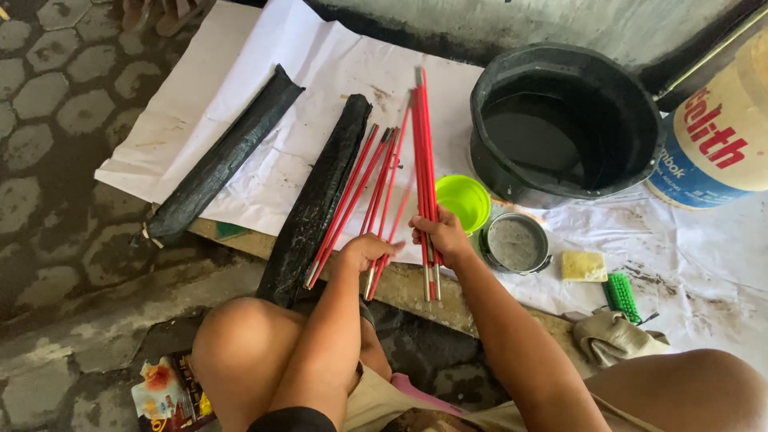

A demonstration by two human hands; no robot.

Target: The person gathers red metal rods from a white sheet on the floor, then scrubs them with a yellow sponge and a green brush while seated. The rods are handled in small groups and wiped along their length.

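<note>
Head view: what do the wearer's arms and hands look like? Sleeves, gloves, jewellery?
Both arms are bare from the upper arm down. The left hand and right hand have no gloves, and no watch, ring or bracelet shows. A dark sleeve edge appears at the left upper arm; no sleeve is visible on the right.

I've got one view only, from the head camera, looking steeply down and slightly forward over the knees. It sits close above the hands, with the white paper sheet point(264, 96) on the floor filling most of the frame and the wall's foot along the top edge.
</note>
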